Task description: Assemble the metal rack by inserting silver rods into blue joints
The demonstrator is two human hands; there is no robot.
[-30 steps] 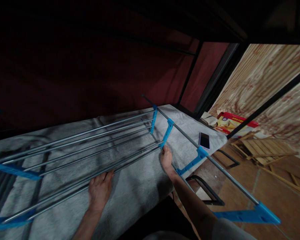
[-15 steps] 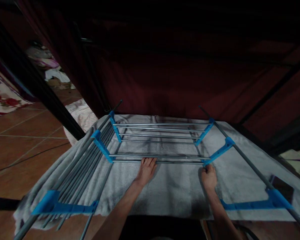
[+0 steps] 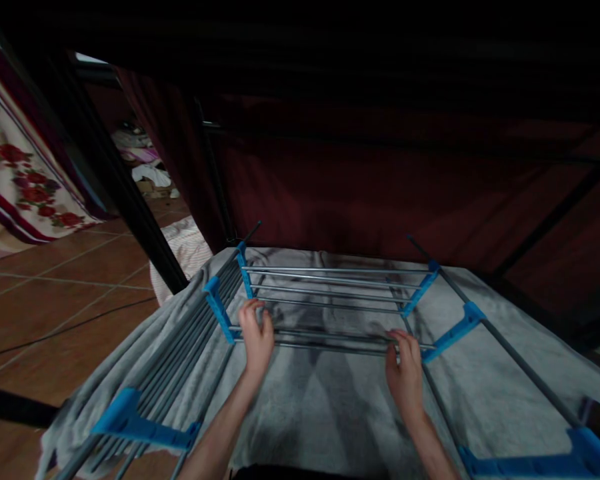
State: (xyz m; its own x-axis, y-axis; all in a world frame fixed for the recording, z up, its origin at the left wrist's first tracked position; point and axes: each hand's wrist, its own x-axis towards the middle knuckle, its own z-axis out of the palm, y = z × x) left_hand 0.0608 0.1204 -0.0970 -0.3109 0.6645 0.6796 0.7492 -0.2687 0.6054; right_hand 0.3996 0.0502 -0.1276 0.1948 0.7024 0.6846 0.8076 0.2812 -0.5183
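A partly assembled rack of grey tubes with blue plastic brackets lies before me, with thin metal rods (image 3: 325,345) spanning its near tier. My left hand (image 3: 257,341) is at the left end of this tier, beside the left bracket (image 3: 220,311). Its fingers are bent and the thumb stands apart, with no clear grip on a rod. At the right end, close to the right bracket (image 3: 453,331), my right hand (image 3: 405,377) has its fingers curled over the near rods with the thumb in front. The hand hides part of the rods.
Under the rack lies a grey blanket (image 3: 320,407). Several loose tubes (image 3: 175,347) rest along the left side. Lower brackets (image 3: 145,427) sit close to me on both sides. Behind hangs a dark red curtain (image 3: 320,200); a dark post (image 3: 130,193) stands left above the tiled floor (image 3: 65,280).
My left hand has moved left along the rods to the left bracket. My right hand has come off the right bracket onto the rods' right end. The view has shifted slightly.
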